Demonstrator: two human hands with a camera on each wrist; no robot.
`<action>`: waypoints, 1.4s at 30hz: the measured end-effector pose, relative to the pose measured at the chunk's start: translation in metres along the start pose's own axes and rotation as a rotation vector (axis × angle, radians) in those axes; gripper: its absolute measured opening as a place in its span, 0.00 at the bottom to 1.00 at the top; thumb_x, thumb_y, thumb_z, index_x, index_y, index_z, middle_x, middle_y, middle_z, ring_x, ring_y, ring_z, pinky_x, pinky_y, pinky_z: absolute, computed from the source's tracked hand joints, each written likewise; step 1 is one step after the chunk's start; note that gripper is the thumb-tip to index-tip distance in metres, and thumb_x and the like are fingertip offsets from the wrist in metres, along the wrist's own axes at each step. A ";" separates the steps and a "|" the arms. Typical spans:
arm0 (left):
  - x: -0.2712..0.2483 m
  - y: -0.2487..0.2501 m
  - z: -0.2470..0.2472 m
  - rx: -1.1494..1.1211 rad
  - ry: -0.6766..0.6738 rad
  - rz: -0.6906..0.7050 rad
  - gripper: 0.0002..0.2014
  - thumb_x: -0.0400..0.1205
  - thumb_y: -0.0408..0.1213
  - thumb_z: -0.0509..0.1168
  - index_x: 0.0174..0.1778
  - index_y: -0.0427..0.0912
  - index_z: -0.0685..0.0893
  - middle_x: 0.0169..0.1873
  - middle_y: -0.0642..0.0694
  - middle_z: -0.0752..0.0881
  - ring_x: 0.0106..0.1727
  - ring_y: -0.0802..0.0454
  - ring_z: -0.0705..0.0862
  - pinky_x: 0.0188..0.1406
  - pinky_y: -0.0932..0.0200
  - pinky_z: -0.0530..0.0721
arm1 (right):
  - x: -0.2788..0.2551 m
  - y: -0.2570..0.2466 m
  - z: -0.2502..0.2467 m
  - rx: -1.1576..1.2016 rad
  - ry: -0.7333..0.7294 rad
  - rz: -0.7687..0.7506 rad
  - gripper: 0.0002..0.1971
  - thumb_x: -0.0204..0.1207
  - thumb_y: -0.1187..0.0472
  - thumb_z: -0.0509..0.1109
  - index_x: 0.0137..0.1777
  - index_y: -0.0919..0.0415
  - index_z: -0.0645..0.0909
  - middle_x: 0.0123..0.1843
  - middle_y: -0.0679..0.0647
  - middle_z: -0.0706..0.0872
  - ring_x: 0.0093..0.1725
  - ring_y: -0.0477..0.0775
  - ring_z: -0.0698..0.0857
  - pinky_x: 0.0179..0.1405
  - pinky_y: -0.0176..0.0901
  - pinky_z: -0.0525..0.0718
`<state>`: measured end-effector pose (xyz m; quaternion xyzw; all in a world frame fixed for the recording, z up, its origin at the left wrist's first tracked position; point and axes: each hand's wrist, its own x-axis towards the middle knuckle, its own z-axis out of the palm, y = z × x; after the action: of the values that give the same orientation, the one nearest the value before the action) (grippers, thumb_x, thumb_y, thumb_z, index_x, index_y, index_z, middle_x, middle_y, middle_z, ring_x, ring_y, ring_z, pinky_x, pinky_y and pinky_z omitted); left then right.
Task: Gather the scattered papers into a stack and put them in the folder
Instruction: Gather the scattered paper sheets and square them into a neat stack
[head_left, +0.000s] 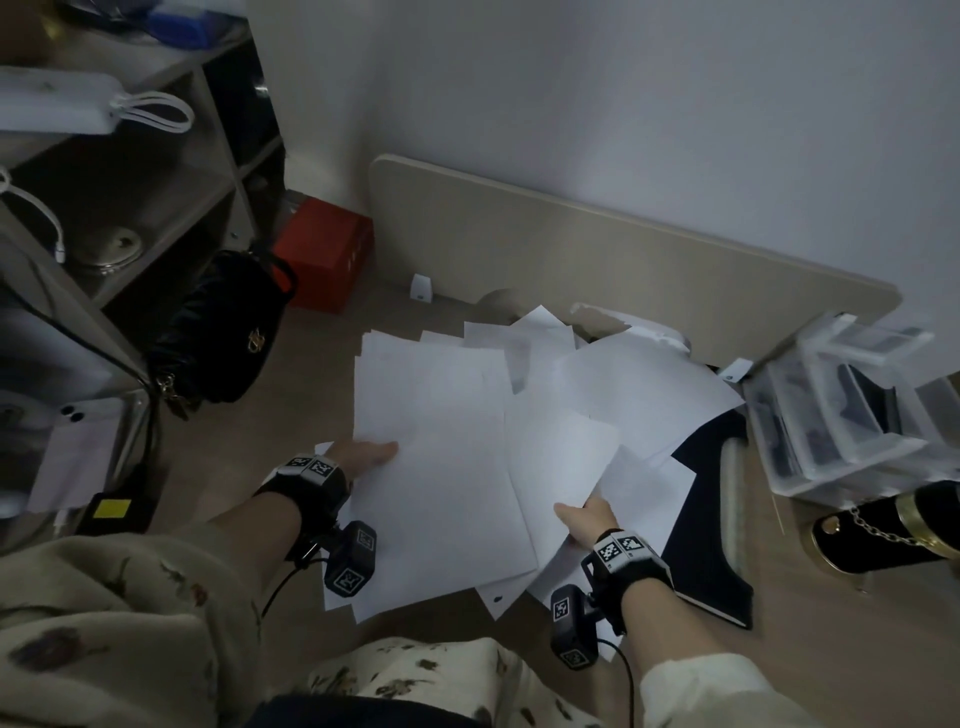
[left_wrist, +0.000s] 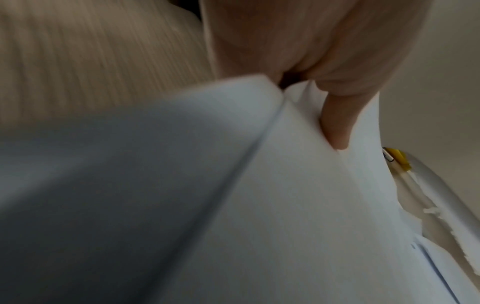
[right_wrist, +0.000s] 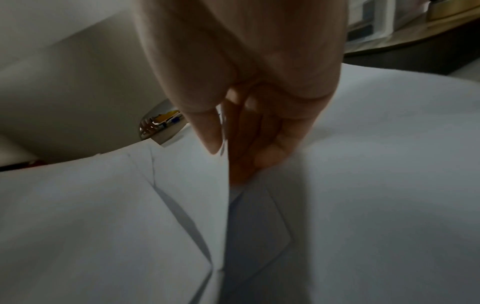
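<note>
Several white papers (head_left: 441, 426) lie fanned and overlapping on the wooden floor in front of me. My left hand (head_left: 374, 452) holds the left edge of the big left bunch, thumb (left_wrist: 337, 127) on top and fingers hidden underneath. My right hand (head_left: 582, 512) pinches the near edge of the middle sheets (right_wrist: 155, 205), thumb on one side and fingers (right_wrist: 267, 152) on the other. A dark folder (head_left: 701, 545) lies open on the floor at the right, partly covered by papers.
A black handbag (head_left: 218, 332) and a red box (head_left: 322, 254) sit at the left by a shelf unit (head_left: 130, 182). A beige board (head_left: 571, 249) leans on the wall behind. Clear plastic drawers (head_left: 841, 405) and a black-and-gold item (head_left: 893, 530) stand at the right.
</note>
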<state>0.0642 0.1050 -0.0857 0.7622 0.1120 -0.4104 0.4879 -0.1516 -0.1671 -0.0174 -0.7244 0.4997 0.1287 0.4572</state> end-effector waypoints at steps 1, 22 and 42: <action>0.011 -0.006 -0.004 0.015 -0.002 0.008 0.53 0.49 0.62 0.78 0.69 0.38 0.79 0.66 0.38 0.82 0.67 0.37 0.80 0.68 0.37 0.78 | 0.000 0.000 0.001 0.011 -0.007 0.022 0.11 0.75 0.61 0.67 0.54 0.67 0.80 0.55 0.63 0.86 0.57 0.64 0.83 0.55 0.46 0.79; -0.028 0.005 -0.039 0.067 -0.080 -0.101 0.24 0.78 0.50 0.69 0.63 0.36 0.81 0.61 0.37 0.85 0.62 0.36 0.83 0.68 0.40 0.77 | 0.004 -0.038 -0.004 0.332 0.179 -0.233 0.13 0.79 0.57 0.70 0.44 0.69 0.79 0.37 0.59 0.80 0.40 0.55 0.79 0.28 0.36 0.76; -0.028 0.002 -0.038 -0.061 -0.033 -0.060 0.18 0.68 0.38 0.78 0.52 0.41 0.84 0.56 0.36 0.87 0.57 0.35 0.86 0.63 0.34 0.81 | 0.024 -0.062 0.034 -0.081 0.409 -0.052 0.31 0.77 0.59 0.67 0.78 0.65 0.62 0.76 0.65 0.69 0.74 0.69 0.69 0.70 0.59 0.71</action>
<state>0.0673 0.1425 -0.0567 0.7366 0.1391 -0.4334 0.5002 -0.0789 -0.1496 -0.0181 -0.7659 0.5577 -0.0126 0.3197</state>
